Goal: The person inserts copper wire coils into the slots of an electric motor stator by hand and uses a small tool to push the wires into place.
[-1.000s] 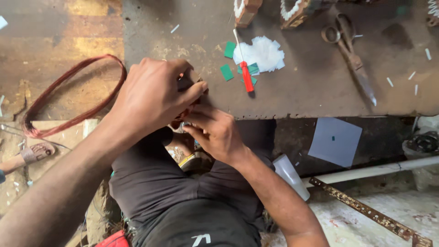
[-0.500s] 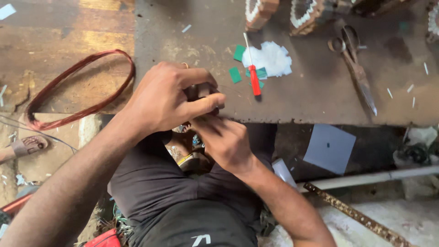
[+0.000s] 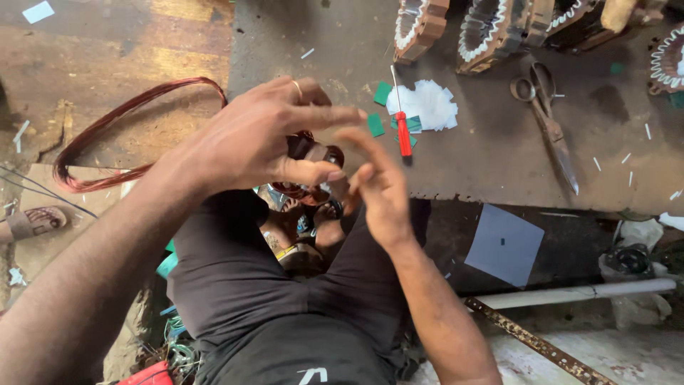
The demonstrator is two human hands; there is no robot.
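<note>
Gripped between the thumb and fingers of the left hand (image 3: 267, 139) is a small dark part wound with copper-coloured wire (image 3: 308, 151), held up over the person's lap at the near edge of the workbench (image 3: 484, 160). A ring shows on 1 finger of that hand. Just beside it, the right hand (image 3: 377, 189) is spread loose with its fingers apart, holding nothing — its fingertips (image 3: 347, 135) stand close to the wound part, and whether they touch it cannot be told.

That dark, stained workbench is the biggest thing about. Left of it, on the worn wooden floor, lies a large loop of copper wire (image 3: 128, 121). Along the bench's far edge sit several motor stators (image 3: 420, 25) with pale insulation in their slots. Below the bench edge lie a grey square sheet (image 3: 507, 244), a white pipe (image 3: 577, 294) and a rusty perforated strip (image 3: 534, 344). On the bench rest 1 pair of scissors (image 3: 548, 128), then a heap of white paper pieces (image 3: 427, 105), a red-handled screwdriver (image 3: 402, 128) across it — and a few small green scraps (image 3: 377, 125) nearby. A sandal (image 3: 32, 222) lies at the far left.
</note>
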